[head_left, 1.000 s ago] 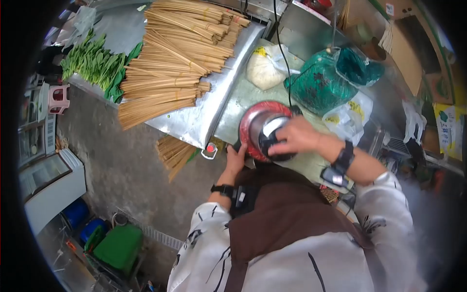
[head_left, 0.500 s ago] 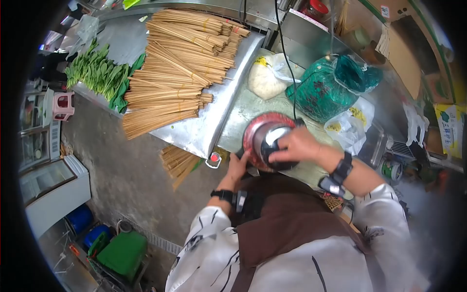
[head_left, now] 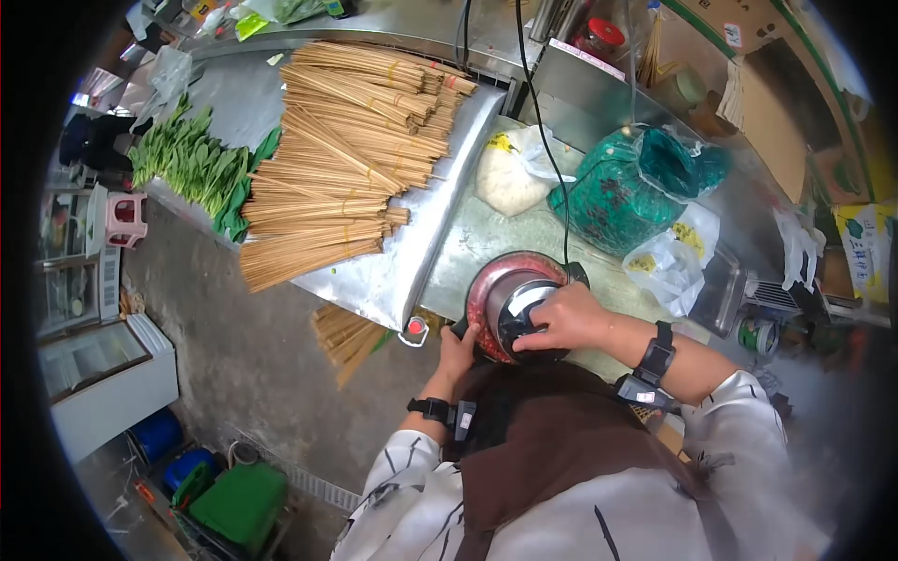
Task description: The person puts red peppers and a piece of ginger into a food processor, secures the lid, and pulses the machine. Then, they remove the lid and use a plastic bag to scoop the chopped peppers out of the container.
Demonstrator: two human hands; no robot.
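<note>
Looks like a steadying step imo, left hand (head_left: 456, 353) gripping the red-rimmed vessel (head_left: 481, 301) near the counter (head_left: 447, 273) edge, right hand (head_left: 572, 320) curled round its black-and-silver piece (head_left: 519, 307), so next move probably wants firm grips.

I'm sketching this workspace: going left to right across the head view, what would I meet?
Pink stool, leafy greens, bundled thin sticks, left hand, red-rimmed vessel, right hand, clear plastic bag with yellow print, yellow-and-white packet.
</note>
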